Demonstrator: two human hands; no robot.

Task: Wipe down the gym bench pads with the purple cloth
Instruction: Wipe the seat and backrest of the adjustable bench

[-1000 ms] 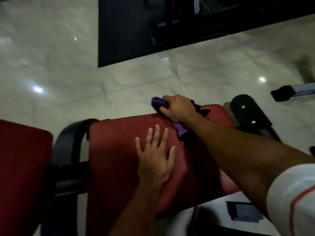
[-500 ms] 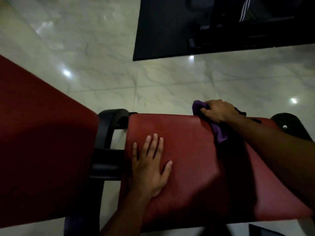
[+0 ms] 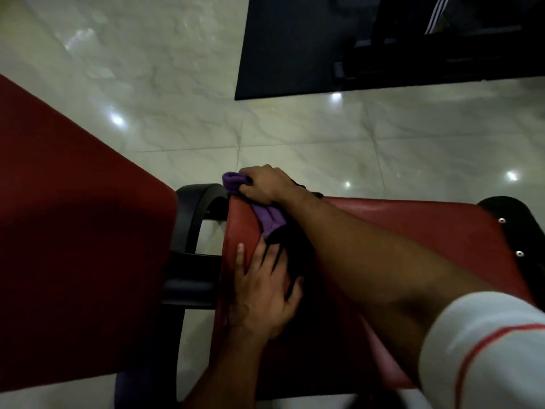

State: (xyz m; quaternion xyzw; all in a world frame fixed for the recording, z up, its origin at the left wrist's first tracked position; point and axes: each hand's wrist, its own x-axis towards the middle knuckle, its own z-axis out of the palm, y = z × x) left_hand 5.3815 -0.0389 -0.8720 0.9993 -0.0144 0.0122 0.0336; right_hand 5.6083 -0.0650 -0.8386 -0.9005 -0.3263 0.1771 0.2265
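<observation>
Head view only: right hand (image 3: 262,184) sits at the far left corner of the red seat pad (image 3: 398,231), fingers curled round a bunched purple cloth (image 3: 253,202), which pokes out past the knuckles at about 10 o'clock from the hand and trails back under the wrist toward 5 o'clock, lying on the pad. The grip bunches the cloth so that it wraps over the pad's edge, which probably lets the corner and the rim be wiped in one pass. Left hand (image 3: 262,290) lies flat on the same pad at 6 o'clock from the cloth, fingers straight and spread, holding nothing; it looks placed there to brace the person's weight and steady the pad while the other arm reaches across it. At 9 o'clock from both hands a black frame bracket (image 3: 191,219) joins this pad to a larger red back pad (image 3: 73,261), which neither hand touches. Pale marble floor tiles (image 3: 177,84) fill the far side, with a black rubber mat (image 3: 295,48) at 1 o'clock.
</observation>
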